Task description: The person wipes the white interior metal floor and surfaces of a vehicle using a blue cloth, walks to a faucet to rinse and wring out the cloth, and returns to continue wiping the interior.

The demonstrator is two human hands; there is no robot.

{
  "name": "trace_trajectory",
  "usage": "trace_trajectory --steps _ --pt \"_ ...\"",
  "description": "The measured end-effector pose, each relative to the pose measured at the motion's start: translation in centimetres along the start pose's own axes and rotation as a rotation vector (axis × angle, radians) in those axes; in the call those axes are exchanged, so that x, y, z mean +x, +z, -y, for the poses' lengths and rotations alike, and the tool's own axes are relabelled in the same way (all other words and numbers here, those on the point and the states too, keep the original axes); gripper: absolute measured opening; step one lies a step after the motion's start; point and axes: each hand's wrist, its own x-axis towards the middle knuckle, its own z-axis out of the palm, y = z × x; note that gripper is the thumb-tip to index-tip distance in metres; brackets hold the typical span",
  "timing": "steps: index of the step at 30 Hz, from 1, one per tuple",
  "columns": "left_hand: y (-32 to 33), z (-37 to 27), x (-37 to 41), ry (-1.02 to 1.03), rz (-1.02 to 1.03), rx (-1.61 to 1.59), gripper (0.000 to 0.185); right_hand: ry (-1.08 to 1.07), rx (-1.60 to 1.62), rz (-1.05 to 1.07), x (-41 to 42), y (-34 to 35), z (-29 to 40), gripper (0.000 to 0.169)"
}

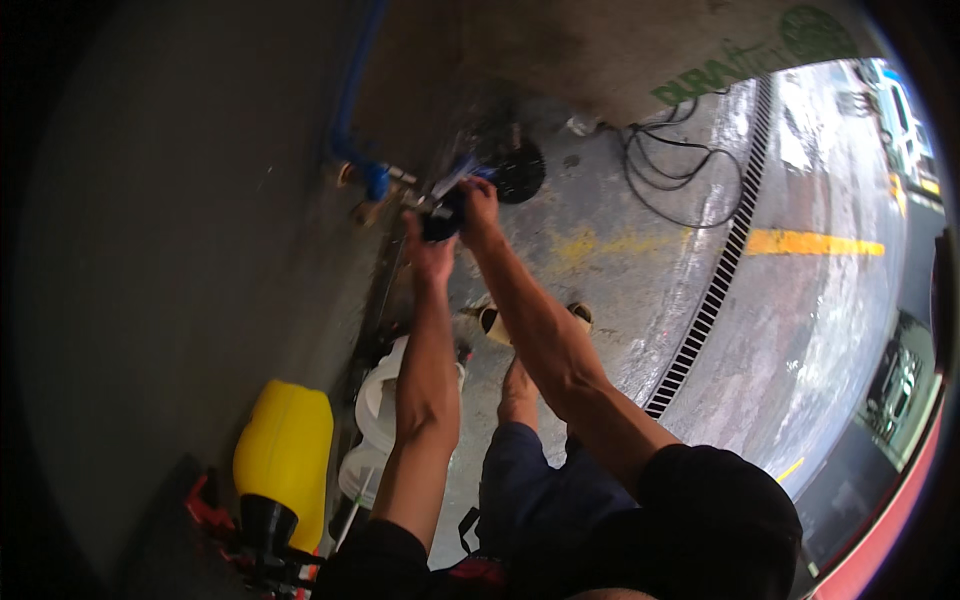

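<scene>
Both my arms reach forward to a small dark object (444,217) beside the wall, under running water. My left hand (429,251) is against its near left side, and whether the fingers grip it is unclear. My right hand (478,201) is closed around its right side. Just left of it are a metal tap (412,199) and a blue valve fitting (375,180), from which a blue pipe (352,82) runs upward. A blurred bluish item, partly hidden, lies just beyond my right hand. Past it, a round black object (519,171) is near the floor.
White buckets (371,401) stand by the wall beneath my left arm, near a yellow plastic container (285,450). A black cable (679,180) lies coiled on the wet floor beside a drain grate (712,300). A large board (645,45) with green print hangs over the upper area.
</scene>
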Motion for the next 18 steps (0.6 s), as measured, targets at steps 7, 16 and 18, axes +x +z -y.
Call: trace_trajectory --steps 7,16,18 --pt "3.5 4.5 0.5 -0.249 0.167 -0.074 0.063 0.251 0.027 0.295 -2.7 -6.6 3.8 0.037" --pt "2.9 3.3 3.6 0.403 -0.177 0.614 0.034 0.455 -0.092 0.251 -3.4 -3.2 5.6 0.063" --pt "7.1 6.4 1.8 0.449 -0.142 0.605 0.031 0.399 -0.057 0.177 0.5 -4.6 6.0 0.061"
